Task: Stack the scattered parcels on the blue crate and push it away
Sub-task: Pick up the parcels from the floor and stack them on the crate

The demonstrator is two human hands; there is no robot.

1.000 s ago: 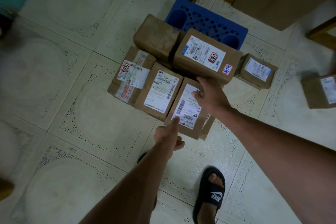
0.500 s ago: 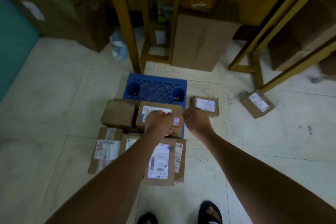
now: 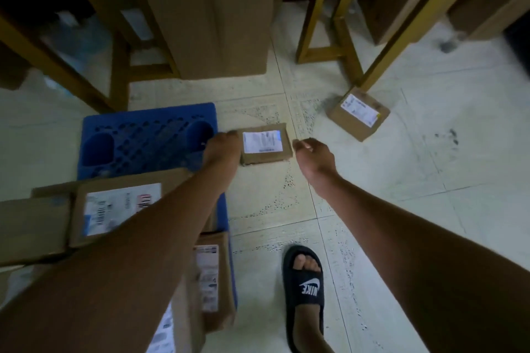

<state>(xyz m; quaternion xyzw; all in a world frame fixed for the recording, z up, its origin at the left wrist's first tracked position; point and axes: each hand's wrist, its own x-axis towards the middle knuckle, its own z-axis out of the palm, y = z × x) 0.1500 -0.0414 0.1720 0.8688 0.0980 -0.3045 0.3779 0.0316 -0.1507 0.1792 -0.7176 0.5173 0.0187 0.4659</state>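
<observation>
Left hand: fingers curled down over the left edge of a small parcel, touching it; whether they actually grip it cannot be told, since the fingertips are hidden behind the hand. Right hand: fingers loosely bent and held narrow, just beside the parcel's right edge, apparently not touching, holding nothing. The small parcel lies flat on the tiled floor between the two hands, white label up. Immediately left of the left fingers sits the blue crate, its perforated top bare at the far end. Nearer than the left hand, under the forearm, several parcels lie on or against the crate: a labelled box, a plain brown box to its left, and a narrow box along the crate's right side. Beyond and to the right of the right fingers, well apart, another parcel rests on the floor at the foot of a yellow table leg. A tall cardboard box stands beyond both hands. A foot in a black sandal stands below the right forearm.
</observation>
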